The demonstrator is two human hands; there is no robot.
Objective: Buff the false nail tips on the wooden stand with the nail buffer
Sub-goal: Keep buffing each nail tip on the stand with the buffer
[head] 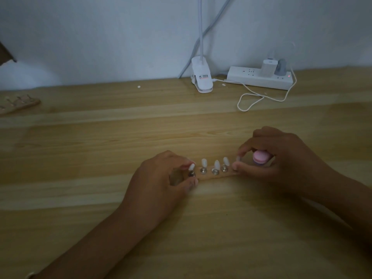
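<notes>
A narrow wooden stand (209, 176) lies across the table's middle, carrying several white false nail tips (216, 164) on metal pegs. My left hand (159, 184) grips the stand's left end, finger and thumb curled around the leftmost peg and tip. My right hand (279, 158) holds the stand's right end between thumb and forefinger. A pink and purple nail buffer (260, 157) is tucked in that hand's curled fingers. The rightmost tip is partly hidden by my forefinger.
A white clip lamp (202, 77) and a white power strip (259, 77) with plugs stand at the back by the wall, and a white cable (261, 97) loops in front. A second wooden stand (19, 103) lies at the far left.
</notes>
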